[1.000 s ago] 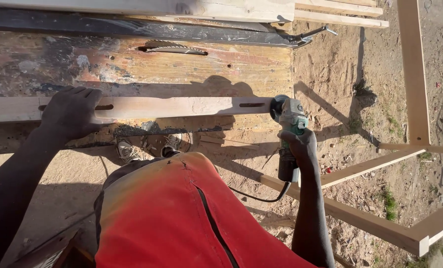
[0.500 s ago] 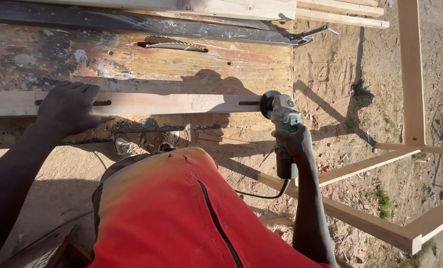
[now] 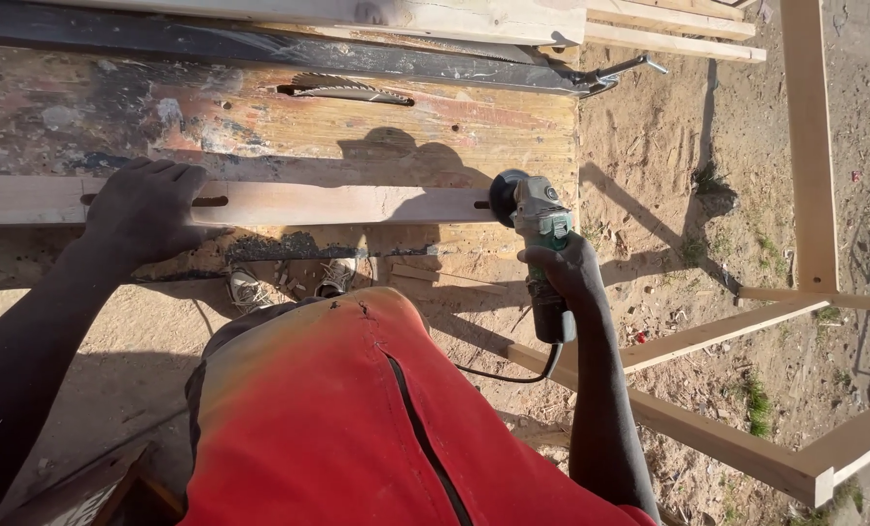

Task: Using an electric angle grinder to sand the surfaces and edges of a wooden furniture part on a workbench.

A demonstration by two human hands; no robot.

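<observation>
Left hand pressed flat on slotted plank, bench beneath. Right hand clamped round angle grinder, disc at plank's right end.

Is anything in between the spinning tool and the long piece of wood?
Nothing visible is. The green angle grinder in the right hand has its disc right at the end of the long pale wooden plank, which the left hand presses down.
</observation>
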